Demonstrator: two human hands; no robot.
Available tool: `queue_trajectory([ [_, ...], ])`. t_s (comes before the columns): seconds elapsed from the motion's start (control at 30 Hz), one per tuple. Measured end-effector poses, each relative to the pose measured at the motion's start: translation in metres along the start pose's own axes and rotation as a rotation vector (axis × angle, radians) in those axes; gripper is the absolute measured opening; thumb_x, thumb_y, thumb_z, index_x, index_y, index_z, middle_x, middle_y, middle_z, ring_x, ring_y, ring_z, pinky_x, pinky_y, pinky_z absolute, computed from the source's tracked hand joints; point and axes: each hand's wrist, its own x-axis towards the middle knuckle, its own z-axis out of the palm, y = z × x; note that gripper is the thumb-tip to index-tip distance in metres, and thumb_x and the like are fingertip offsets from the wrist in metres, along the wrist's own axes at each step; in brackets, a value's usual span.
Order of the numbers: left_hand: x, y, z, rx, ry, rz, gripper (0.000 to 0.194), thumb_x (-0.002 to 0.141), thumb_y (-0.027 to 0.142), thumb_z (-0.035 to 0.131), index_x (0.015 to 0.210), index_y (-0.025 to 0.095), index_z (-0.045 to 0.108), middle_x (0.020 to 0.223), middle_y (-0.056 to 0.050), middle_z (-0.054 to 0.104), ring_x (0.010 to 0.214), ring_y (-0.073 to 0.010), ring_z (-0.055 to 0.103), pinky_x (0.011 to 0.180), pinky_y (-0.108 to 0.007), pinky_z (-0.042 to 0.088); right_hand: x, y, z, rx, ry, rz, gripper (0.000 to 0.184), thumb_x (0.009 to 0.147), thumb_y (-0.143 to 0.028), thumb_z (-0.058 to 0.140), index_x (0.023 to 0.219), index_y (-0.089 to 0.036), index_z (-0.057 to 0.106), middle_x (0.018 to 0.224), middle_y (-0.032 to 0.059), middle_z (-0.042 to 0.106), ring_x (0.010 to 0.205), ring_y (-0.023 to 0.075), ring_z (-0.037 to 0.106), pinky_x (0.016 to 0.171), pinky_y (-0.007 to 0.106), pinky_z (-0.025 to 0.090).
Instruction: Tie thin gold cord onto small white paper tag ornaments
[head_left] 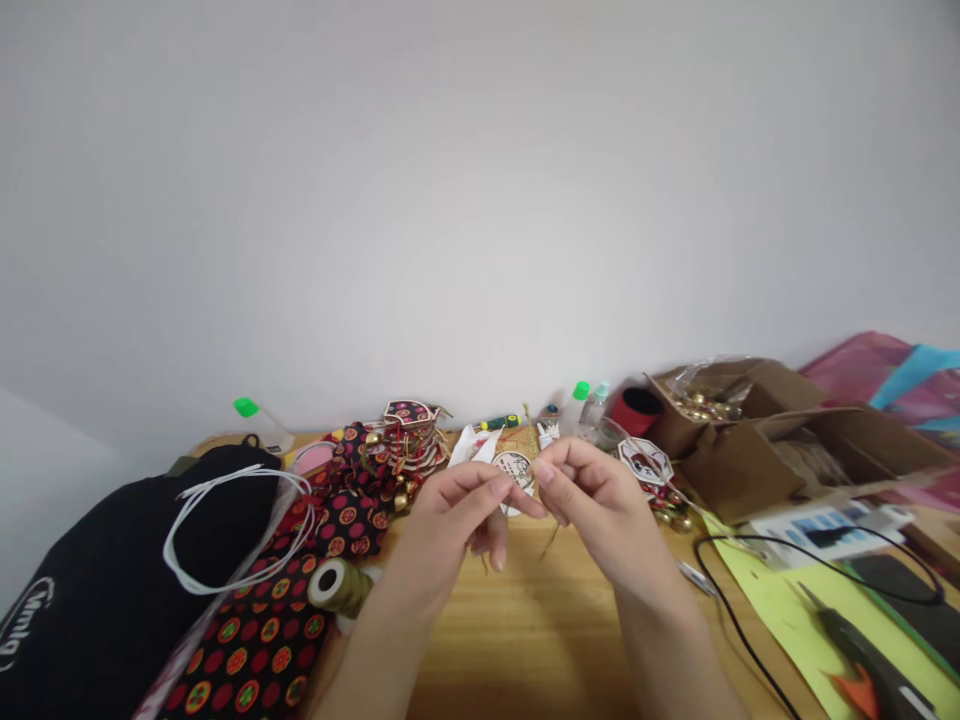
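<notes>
Both hands are raised over the middle of the wooden table, close together. My left hand (pixel 471 510) pinches with thumb and forefinger, the other fingers curled loosely below. Opposite it, my right hand (pixel 589 495) has thumb and fingertips pressed together. A thin olive-brown cord (pixel 553 538) hangs below my right fingertips, and a short end shows under my left fingers. How the cord runs between the two hands is too fine to make out. Just behind the hands lies a round wooden tag (pixel 513 468) with a dark drawing, partly covered by fingers.
Left are a spool of olive cord (pixel 341 588), patterned cloth (pixel 255 640), a white cable coil (pixel 180 540) and a black bag (pixel 112 580). Right are cardboard boxes (pixel 810 460), a white-faced charm (pixel 645 462), a black cable (pixel 720 590) and a hot glue gun (pixel 862 640) on yellow paper (pixel 772 600).
</notes>
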Motion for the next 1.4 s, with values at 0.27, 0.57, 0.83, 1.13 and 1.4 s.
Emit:
queue_trajectory([
  [0.27, 0.001, -0.002, -0.001, 0.006, 0.015, 0.007, 0.029, 0.081, 0.04, 0.067, 0.073, 0.015, 0.056, 0.068, -0.003, 0.07, 0.035, -0.0043, 0.048, 0.039, -0.019, 0.022, -0.001, 0.002, 0.0, 0.023, -0.011, 0.017, 0.028, 0.086, -0.04, 0.064, 0.071, -0.017, 0.057, 0.053, -0.0032, 0.053, 0.047, 0.0082, 0.037, 0.045, 0.021, 0.031],
  [0.57, -0.004, -0.001, -0.002, 0.304, -0.101, 0.214, 0.03, 0.083, 0.037, 0.064, 0.061, 0.017, 0.069, 0.063, 0.0, 0.047, 0.061, -0.0121, 0.043, 0.061, -0.026, 0.034, 0.002, 0.003, 0.003, 0.087, 0.043, 0.017, 0.031, 0.084, -0.044, 0.065, 0.072, -0.018, 0.055, 0.053, -0.0033, 0.056, 0.042, 0.0073, 0.039, 0.042, 0.02, 0.031],
  [0.83, -0.005, -0.006, 0.0, 0.703, 0.084, 0.379, 0.027, 0.085, 0.029, 0.061, 0.065, 0.018, 0.075, 0.064, 0.001, 0.04, 0.061, -0.0129, 0.041, 0.056, -0.027, 0.03, 0.002, 0.005, 0.006, 0.315, 0.026, 0.059, 0.029, 0.084, -0.042, 0.066, 0.074, -0.019, 0.052, 0.057, -0.002, 0.061, 0.038, 0.0058, 0.037, 0.039, 0.02, 0.026],
  [1.13, 0.0, -0.002, -0.013, 0.753, 0.378, 0.535, 0.027, 0.084, 0.026, 0.061, 0.059, 0.017, 0.065, 0.062, 0.002, 0.042, 0.057, -0.0125, 0.043, 0.054, -0.026, 0.032, -0.001, 0.006, 0.006, 0.303, 0.089, -0.01, 0.03, 0.083, -0.042, 0.068, 0.072, -0.019, 0.053, 0.053, -0.0074, 0.039, 0.044, 0.0067, 0.027, 0.041, 0.02, 0.021],
  [1.4, 0.006, -0.003, -0.027, 0.956, 0.721, 0.772, 0.012, 0.085, 0.028, 0.06, 0.079, 0.021, 0.067, 0.106, -0.006, 0.054, 0.105, -0.0232, 0.053, 0.091, -0.035, 0.042, -0.006, 0.01, 0.006, 0.159, 0.076, -0.072, 0.023, 0.089, -0.038, 0.062, 0.077, -0.02, 0.056, 0.057, -0.0065, 0.039, 0.047, 0.0082, 0.029, 0.043, 0.021, 0.026],
])
